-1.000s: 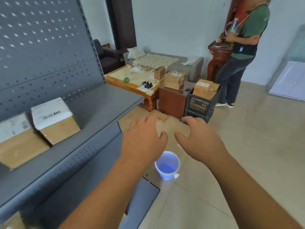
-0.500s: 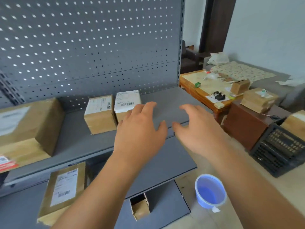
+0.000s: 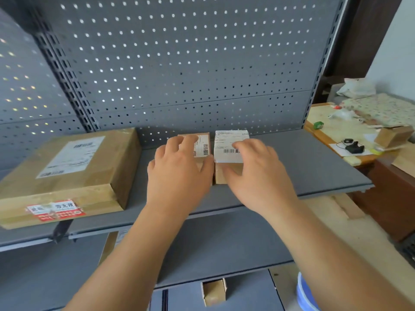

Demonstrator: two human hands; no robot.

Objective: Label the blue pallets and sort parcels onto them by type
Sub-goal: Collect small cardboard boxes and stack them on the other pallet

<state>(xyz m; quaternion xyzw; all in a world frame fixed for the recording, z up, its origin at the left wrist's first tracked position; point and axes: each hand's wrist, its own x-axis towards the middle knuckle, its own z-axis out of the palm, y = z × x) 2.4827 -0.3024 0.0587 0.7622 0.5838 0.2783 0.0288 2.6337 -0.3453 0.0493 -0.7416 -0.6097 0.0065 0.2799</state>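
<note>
Two small brown boxes stood side by side on the gray shelf (image 3: 314, 167), close to its back wall (image 3: 179, 63), which was full of little holes. The two boxes touched each other. Each had a white label with a bar code on top.

The left hand (image 3: 179, 173) lay over the left box (image 3: 203, 147). Its fingers were spread apart and almost straight on the top, and its thumb was at the front side of the box. The right hand (image 3: 253, 173) lay over the right box (image 3: 229, 142) in the same way, with fingers apart on the label and the thumb on the brown front. Neither hand was closed tight around its box. The two hands were just beside each other but did not touch.

A big box (image 3: 67, 171) lay flat on the same shelf, off to the left, near the left box but apart from it. It had a white label on top and a red sticker on its front edge.

Lower down, a tiny box (image 3: 214, 292) with an open top sat on a lower shelf. A blue bucket (image 3: 305, 295) showed at the bottom right.

A wooden table (image 3: 314, 129) stood to the right of the shelf. On it were a green thing (image 3: 318, 125), a black thing (image 3: 353, 147) and another brown box (image 3: 395, 136).
</note>
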